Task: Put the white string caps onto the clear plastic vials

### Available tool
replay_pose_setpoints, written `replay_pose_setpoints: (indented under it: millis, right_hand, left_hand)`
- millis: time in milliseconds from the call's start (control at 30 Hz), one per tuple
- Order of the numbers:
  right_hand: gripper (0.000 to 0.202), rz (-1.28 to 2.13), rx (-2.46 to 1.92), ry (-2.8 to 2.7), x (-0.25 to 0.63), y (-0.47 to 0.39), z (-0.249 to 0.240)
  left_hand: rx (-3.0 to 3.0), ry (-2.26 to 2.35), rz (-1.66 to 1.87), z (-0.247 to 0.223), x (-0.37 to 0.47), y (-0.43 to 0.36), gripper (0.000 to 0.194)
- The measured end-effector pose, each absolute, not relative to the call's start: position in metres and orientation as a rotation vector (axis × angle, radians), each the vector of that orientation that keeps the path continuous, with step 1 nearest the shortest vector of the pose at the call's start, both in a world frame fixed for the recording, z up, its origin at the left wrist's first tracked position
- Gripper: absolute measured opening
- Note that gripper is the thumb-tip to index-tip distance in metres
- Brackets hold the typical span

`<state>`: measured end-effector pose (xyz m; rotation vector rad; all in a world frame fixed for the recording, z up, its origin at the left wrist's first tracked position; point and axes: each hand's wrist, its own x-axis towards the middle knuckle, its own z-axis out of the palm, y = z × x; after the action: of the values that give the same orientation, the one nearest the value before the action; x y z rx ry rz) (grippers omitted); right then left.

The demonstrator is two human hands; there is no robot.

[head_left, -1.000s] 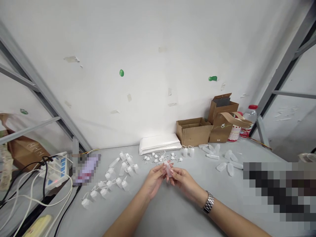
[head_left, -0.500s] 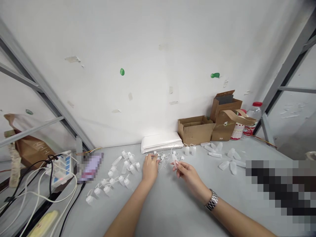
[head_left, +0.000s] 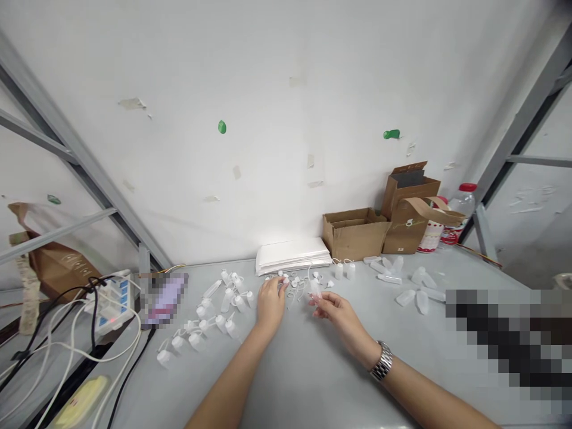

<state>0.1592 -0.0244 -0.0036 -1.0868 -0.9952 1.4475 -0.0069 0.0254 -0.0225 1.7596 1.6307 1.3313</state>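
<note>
My right hand (head_left: 335, 310) pinches a small translucent plastic bottle (head_left: 315, 288) near its lower end, holding it upright above the grey tabletop. My left hand (head_left: 270, 301) is closed at the fingertips on a small white cap (head_left: 286, 280). Between and behind the hands lie several loose white caps (head_left: 295, 281) and thin white strips. On the left stand several capped bottles (head_left: 195, 340) with looped white straps, a few of them lying down. Two more capped bottles (head_left: 339, 271) stand behind my right hand. Uncapped bottles (head_left: 406, 297) lie scattered to the right.
Against the wall are a stack of white sheets (head_left: 290, 255), a cardboard box (head_left: 357, 237), a brown paper bag (head_left: 401, 232) and a red-capped jar (head_left: 463, 208). At the left are a power strip (head_left: 114, 304) with tangled cables and a yellow object (head_left: 80, 402).
My left hand has lifted slightly off the loose caps, with a white cap showing at its fingertips. My right hand stays nearly in place with the bottle.
</note>
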Motion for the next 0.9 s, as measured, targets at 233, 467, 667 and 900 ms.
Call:
replay_pose_setpoints:
  millis: [233,467,667,900]
  right_hand:
    - [0.033,1.213,-1.156,-1.179,0.161,-0.020,-0.009]
    - [0.016,0.794,-1.238,-1.512,0.160,-0.025,-0.018]
    - [0.008,0.421,-1.195,-1.804,0.163,-0.026,-0.024]
    - [0.012,0.010,-1.242,-1.989,0.162,-0.030,-0.019]
  left_hand:
    - [1.213,1.189,1.295,-0.002,0.005,0.002,0.021]
    - [1.125,1.154,1.242,0.003,0.007,-0.002,0.025]
    - [0.987,1.137,1.220,0.002,0.007,-0.005,0.032]
    - [0.721,1.058,1.102,-0.006,0.008,-0.008,0.027]
